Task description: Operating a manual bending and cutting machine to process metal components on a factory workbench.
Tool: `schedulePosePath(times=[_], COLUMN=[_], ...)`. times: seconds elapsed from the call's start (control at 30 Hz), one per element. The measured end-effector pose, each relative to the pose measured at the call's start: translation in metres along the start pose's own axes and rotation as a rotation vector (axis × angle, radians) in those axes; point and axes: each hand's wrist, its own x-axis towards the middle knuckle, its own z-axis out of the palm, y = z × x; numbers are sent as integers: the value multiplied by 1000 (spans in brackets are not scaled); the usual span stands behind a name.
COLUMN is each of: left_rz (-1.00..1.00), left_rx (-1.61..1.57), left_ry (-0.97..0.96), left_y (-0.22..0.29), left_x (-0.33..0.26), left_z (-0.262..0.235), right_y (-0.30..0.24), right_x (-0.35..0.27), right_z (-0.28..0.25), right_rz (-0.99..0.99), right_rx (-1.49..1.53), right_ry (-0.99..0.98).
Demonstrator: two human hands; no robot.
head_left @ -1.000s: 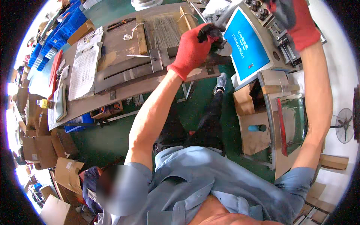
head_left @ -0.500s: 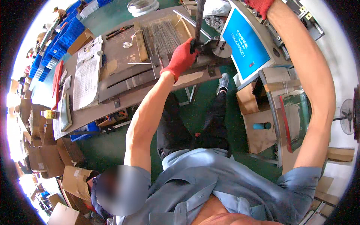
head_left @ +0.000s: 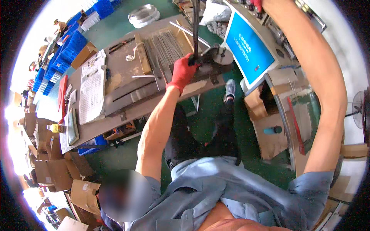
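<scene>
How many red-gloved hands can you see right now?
2: the left hand gripping the upright metal rod at the bench; the right hand raised at the top edge, mostly cut off.

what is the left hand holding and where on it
The left hand, in a red glove, is closed around the lower end of a long dark bar standing up from the bending tool on the workbench.

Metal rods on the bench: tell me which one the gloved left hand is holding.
The single long rod standing upright, gripped at its lower end by the red-gloved left hand. The other thin rods lie flat in a bundle on the workbench, untouched.
</scene>
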Motion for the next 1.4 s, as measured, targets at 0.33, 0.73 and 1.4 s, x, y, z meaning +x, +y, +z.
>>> schedulePosePath(times=[0.33, 0.73, 1.4], left_rz=[-23, -55, 8], left_rx=[-134, -146, -72], left_ry=[121, 85, 165], left_y=[-20, -19, -15], left_x=[-19, -13, -20], left_z=[8, 9, 7], right_y=[-23, -9, -27], right_x=[18, 39, 13], right_z=[4, -14, 7], right_rz=[-114, -351, -369], right_rx=[-89, -341, -772], right_ry=[111, 93, 153])
